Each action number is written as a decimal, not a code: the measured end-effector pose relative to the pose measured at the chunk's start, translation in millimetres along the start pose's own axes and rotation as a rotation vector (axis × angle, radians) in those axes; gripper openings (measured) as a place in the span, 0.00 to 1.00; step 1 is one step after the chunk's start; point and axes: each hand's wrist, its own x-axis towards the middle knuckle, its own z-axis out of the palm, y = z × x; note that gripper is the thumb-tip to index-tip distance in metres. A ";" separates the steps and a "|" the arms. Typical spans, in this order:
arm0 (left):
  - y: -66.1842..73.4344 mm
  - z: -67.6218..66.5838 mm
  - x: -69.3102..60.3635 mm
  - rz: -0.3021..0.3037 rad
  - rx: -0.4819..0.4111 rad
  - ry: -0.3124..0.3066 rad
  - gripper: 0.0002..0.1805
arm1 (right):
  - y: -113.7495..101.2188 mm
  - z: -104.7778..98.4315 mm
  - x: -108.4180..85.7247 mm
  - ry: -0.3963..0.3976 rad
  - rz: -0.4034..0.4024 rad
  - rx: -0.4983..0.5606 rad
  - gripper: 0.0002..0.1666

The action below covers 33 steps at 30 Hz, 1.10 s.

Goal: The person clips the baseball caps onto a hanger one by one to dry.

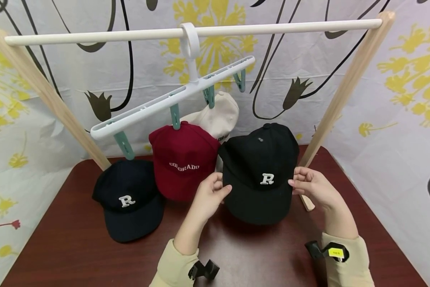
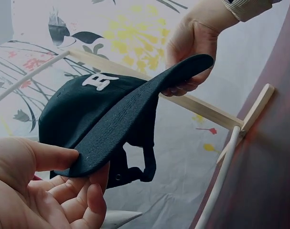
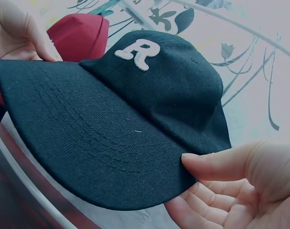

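A black cap (image 1: pixel 261 159) with a white R is held up above the table by both hands. My left hand (image 1: pixel 209 195) pinches the left edge of its brim, thumb on top, as the left wrist view also shows at the cap's brim (image 2: pixel 125 119). On the other side, my right hand (image 1: pixel 317 187) pinches the brim's right edge; in the right wrist view the thumb of the right hand (image 3: pixel 245 186) lies on the brim (image 3: pixel 97 138). Behind and left of the held cap is a red cap (image 1: pixel 186 163) lettered COLORADO, with a clip (image 1: pixel 175 116) at its top.
A dark cap (image 1: pixel 128 199) with an R lies on the table (image 1: pixel 75 247) at left. A white hanger (image 1: pixel 150 105) with green clips hangs from the white rail (image 1: pixel 272 28) of a wooden rack (image 1: pixel 347 89). Behind the red cap is a cream cap (image 1: pixel 222 113).
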 end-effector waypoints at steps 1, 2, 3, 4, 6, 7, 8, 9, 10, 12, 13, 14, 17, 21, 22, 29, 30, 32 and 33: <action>0.1 -0.1 0.4 0.004 -0.005 0.000 0.09 | -0.9 0.5 0.6 0.004 -0.002 0.007 0.10; 0.5 -0.2 0.7 0.005 -0.009 0.001 0.09 | -1.9 1.1 1.2 0.006 -0.006 0.013 0.10; 1.0 -0.3 0.9 0.006 -0.013 0.003 0.09 | -2.7 1.5 1.8 0.011 -0.008 0.015 0.10; 1.3 -0.5 1.2 0.005 -0.016 0.005 0.09 | -3.4 2.1 2.5 0.016 -0.009 0.018 0.10; 2.1 -1.3 1.7 0.002 -0.019 0.012 0.09 | -4.9 3.2 4.2 0.015 -0.013 0.029 0.10; 2.1 -1.9 1.9 0.001 -0.023 0.014 0.09 | -5.3 3.7 5.0 0.015 -0.013 0.031 0.10; 2.2 -2.5 2.1 -0.003 -0.023 0.017 0.08 | -5.6 4.1 5.9 0.015 -0.015 0.030 0.10; 1.6 -3.3 2.5 -0.003 -0.023 0.018 0.08 | -5.6 4.6 6.8 0.015 -0.017 0.032 0.10; 1.4 -4.1 2.6 -0.004 -0.023 0.020 0.08 | -5.8 5.2 7.5 0.011 -0.021 0.038 0.10; 1.2 -6.3 2.7 0.000 -0.026 0.019 0.08 | -5.8 6.6 9.0 0.007 -0.030 0.050 0.11; 1.1 -7.5 2.6 0.000 -0.028 0.017 0.09 | -5.7 7.6 9.6 0.008 -0.032 0.053 0.11; 1.1 -8.8 2.6 0.000 -0.027 0.016 0.09 | -5.6 8.5 10.2 0.006 -0.038 0.059 0.11; 2.1 -13.0 2.2 -0.004 -0.023 0.014 0.09 | -4.8 11.6 11.9 0.008 -0.046 0.085 0.11; 3.0 -17.8 1.9 -0.012 -0.015 0.017 0.09 | -3.8 15.3 13.7 0.007 -0.053 0.102 0.10; 3.2 -18.7 1.9 -0.014 -0.015 0.018 0.09 | -3.8 16.4 14.0 0.006 -0.055 0.101 0.10; 6.2 -22.5 0.1 -0.020 -0.021 0.031 0.09 | -4.7 22.1 14.8 0.011 -0.047 0.104 0.12; 6.1 -22.9 0.2 -0.019 -0.021 0.030 0.09 | -5.1 22.5 14.9 0.011 -0.050 0.103 0.12; 6.0 -23.4 0.5 -0.018 -0.023 0.027 0.09 | -6.3 23.1 15.5 0.013 -0.056 0.107 0.12; 6.2 -23.6 0.5 -0.018 -0.025 0.026 0.09 | -7.2 23.3 15.9 0.013 -0.060 0.105 0.12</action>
